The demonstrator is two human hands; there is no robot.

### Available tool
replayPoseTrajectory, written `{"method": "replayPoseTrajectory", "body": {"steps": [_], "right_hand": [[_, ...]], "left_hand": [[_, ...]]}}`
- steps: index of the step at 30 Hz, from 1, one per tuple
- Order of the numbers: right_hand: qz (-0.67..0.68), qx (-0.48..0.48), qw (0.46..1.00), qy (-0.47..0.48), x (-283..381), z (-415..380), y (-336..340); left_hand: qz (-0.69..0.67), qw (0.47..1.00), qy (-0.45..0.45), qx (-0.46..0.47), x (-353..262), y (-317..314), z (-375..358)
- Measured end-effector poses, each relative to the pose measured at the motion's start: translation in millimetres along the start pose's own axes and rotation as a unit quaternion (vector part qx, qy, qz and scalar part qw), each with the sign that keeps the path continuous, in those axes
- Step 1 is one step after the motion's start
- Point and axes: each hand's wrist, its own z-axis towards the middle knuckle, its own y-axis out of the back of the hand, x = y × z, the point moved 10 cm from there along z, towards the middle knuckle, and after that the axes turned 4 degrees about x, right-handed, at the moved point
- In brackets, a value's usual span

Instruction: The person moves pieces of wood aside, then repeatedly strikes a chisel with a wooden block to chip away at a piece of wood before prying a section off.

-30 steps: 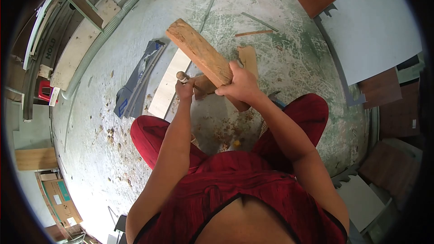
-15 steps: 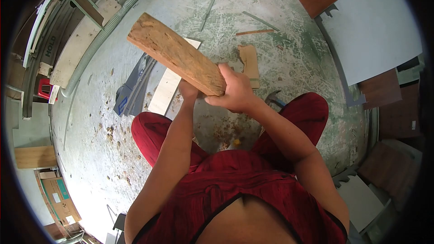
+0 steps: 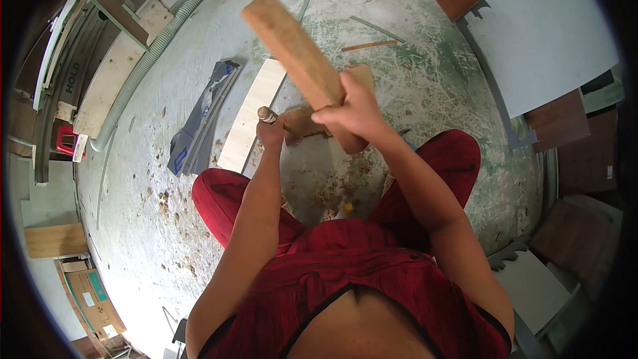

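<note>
My right hand (image 3: 355, 116) grips a thick wooden block (image 3: 292, 46) near its lower end. The block tilts up and away to the left, slightly blurred. My left hand (image 3: 270, 134) is closed round a chisel (image 3: 267, 114), whose rounded wooden handle pokes out above the fist; its blade is mostly hidden. Right beside that fist, a brown piece of wood (image 3: 304, 121) lies low between my knees, partly covered by the block and my right hand. Left of the chisel, a pale board (image 3: 252, 113) rests on the floor.
Grey strips with dark wrapping (image 3: 203, 119) lie left of the pale board. Thin strips (image 3: 369, 46) are scattered farther off on the stained floor (image 3: 199, 46). A ribbed hose (image 3: 139, 76) runs along the left; large panels (image 3: 551, 33) stand at the right.
The block has swung right and up toward a steeper angle in my right hand. My left hand has shifted slightly left, and the chisel handle now shows.
</note>
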Motion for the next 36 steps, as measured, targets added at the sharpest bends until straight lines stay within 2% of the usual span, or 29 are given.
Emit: {"method": "replayPoseTrajectory", "body": {"steps": [4,8,10,13,18,19,22,23,26,27,29,30,31,33,34,36], "right_hand": [[0.038,-0.076,0.996,0.001,-15.8,1.3,28.9],[0.04,-0.072,0.996,-0.03,-30.5,-0.6,32.1],[0.014,-0.069,0.997,-0.012,-27.9,-1.0,32.0],[-0.034,-0.044,0.998,-0.042,-18.9,-6.8,25.2],[-0.044,-0.026,0.996,0.072,29.4,-16.0,5.5],[-0.041,-0.013,0.996,0.083,36.8,-18.5,-0.5],[-0.111,0.049,0.99,0.076,32.5,-21.6,-26.7],[-0.156,0.074,0.983,0.068,15.7,-20.0,-40.5],[-0.249,0.148,0.957,0.011,-36.2,-18.3,-71.6],[-0.271,0.172,0.947,-0.013,-45.4,-17.1,-78.0],[-0.23,0.14,0.963,0.013,-15.3,-17.1,-69.8],[-0.21,0.128,0.969,0.024,0.0,-18.7,-65.2],[-0.178,0.109,0.977,0.047,14.7,-19.3,-59.4],[-0.108,0.066,0.988,0.09,36.7,-22.0,-48.4],[-0.113,0.062,0.988,0.084,31.1,-23.6,-49.8],[-0.128,0.047,0.988,0.077,8.9,-24.0,-52.5]], "left_hand": [[-0.004,0.999,0.026,-0.033,-6.5,7.2,-1.1],[0.025,0.997,0.01,-0.067,-22.2,14.2,-4.3],[0.027,0.998,0.013,-0.059,-16.9,10.0,-4.4],[0.025,0.999,0.009,-0.039,-21.0,4.9,-7.5],[0.014,1.0,0.016,0.002,-42.4,4.3,-17.4],[0.041,0.997,0.062,0.013,-44.0,4.6,-20.0],[-0.034,0.999,0.027,0.015,-41.6,-0.5,-17.9],[0.07,0.997,0.013,0.03,-37.7,-2.7,-12.5],[0.198,0.972,-0.081,0.097,-51.3,-12.6,-15.8],[0.184,0.968,-0.153,0.078,-47.1,-14.1,-12.4],[-0.067,0.992,-0.092,0.049,-20.8,-12.7,-7.3],[-0.193,0.979,-0.056,0.033,-10.0,-14.0,-9.5],[-0.061,0.996,-0.054,0.043,-37.1,-5.6,-17.9],[-0.113,0.993,0.016,0.035,-10.1,-14.2,-10.4],[-0.137,0.989,0.047,0.033,-0.9,-17.5,-5.2],[0.016,0.998,0.001,0.061,-19.9,-14.6,-6.8]]}}
